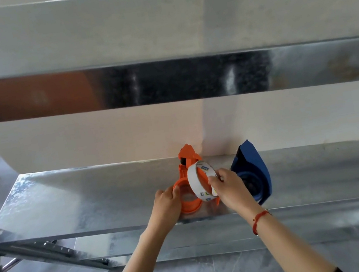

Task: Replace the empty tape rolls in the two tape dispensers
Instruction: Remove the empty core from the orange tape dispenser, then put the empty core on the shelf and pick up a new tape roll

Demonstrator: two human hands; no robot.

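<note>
Early yet, I judge: right hand [228, 187] pinches a thin tape ring [194, 180] at the orange dispenser [191, 210], which the left hand [166, 203] grips. Blue dispenser [254, 163] awaits.

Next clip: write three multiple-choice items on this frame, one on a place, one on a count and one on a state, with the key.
1. Where does the blue dispenser lie relative to the orange dispenser?
A) to its right
B) to its left
C) stacked on it

2. How many dispensers are on the metal shelf?
A) one
B) two
C) three

3. What is the right hand doing?
A) hanging idle
B) gripping the blue dispenser
C) pinching a white roll over the orange dispenser

Key:
1 A: the blue one lies to the right of the orange one.
2 B: only one orange and one blue show.
3 C: its fingers pinch the roll's rim, while the left hand holds the orange ring.
</note>
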